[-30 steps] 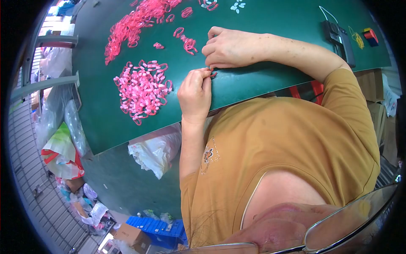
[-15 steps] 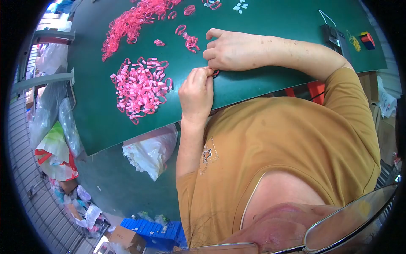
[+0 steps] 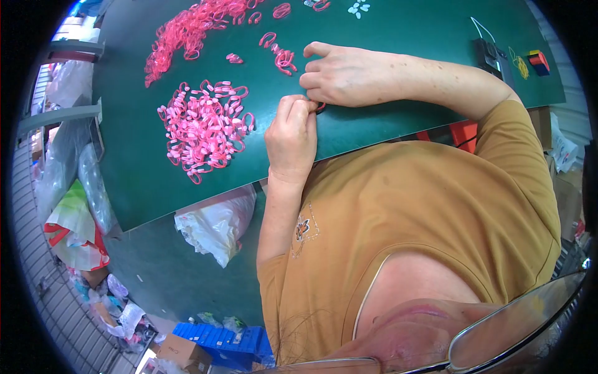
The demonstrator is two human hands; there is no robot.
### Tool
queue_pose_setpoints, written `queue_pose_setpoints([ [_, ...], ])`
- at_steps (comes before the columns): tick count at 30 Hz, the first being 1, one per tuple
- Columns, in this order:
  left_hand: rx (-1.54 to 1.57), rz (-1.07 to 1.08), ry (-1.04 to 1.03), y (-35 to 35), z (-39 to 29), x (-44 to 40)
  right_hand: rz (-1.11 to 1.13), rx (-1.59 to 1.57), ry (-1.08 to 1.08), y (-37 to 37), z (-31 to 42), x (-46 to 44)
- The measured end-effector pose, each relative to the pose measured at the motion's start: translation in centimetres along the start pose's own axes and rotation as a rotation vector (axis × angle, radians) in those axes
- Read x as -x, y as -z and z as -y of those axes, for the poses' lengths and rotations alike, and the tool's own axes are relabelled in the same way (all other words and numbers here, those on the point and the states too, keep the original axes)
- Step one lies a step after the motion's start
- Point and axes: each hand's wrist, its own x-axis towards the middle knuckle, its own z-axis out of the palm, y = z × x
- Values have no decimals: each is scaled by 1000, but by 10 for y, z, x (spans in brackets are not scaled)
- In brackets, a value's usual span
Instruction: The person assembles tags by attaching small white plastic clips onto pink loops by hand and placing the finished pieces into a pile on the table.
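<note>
My left hand (image 3: 291, 137) is closed in a pinch near the table's front edge. At its fingertips, a small dark red curved piece (image 3: 321, 107) shows partly; the rest is hidden by the fingers. My right hand (image 3: 342, 75) reaches in from the right, back up, thumb side meeting the left fingertips. Its outer fingers are bent and apart, while its thumb and index tip are hidden. Left of my hands lies a heap of pink loops with pale pink ends (image 3: 205, 131). Beyond the hands are a few loose pink loops (image 3: 283, 59) and a small pink piece (image 3: 234, 58).
A pile of clear pink loops (image 3: 187, 31) lies farther back on the green table (image 3: 398, 128). Small white pieces (image 3: 358, 9) lie at the back. To the right are a black device (image 3: 492, 57), yellow strands (image 3: 519, 64) and a coloured block (image 3: 538, 62). A white bag (image 3: 218, 227) hangs below the edge.
The view has shifted slightly, so the table items sit a little farther left. My hands stay together in nearly the same pose around the small piece.
</note>
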Motion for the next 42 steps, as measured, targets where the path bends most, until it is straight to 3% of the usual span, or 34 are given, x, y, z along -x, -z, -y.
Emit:
queue_pose_setpoints([
  [9,4,47,-4,4,-1,2,-34,56,94,-5,1,-3],
  [16,20,48,32,9,-6,0,-81,101,50,-19,6,4],
  [20,26,36,50,7,-5,0,-71,-256,-111,-16,-7,14],
  [23,41,33,58,6,-5,1,-102,-261,-187,-14,-19,21],
  [29,30,27,43,5,-6,-2,-113,-285,-126,-12,-8,15],
  [42,20,62,13,6,-6,-1,111,-225,-141,-2,-6,-7],
])
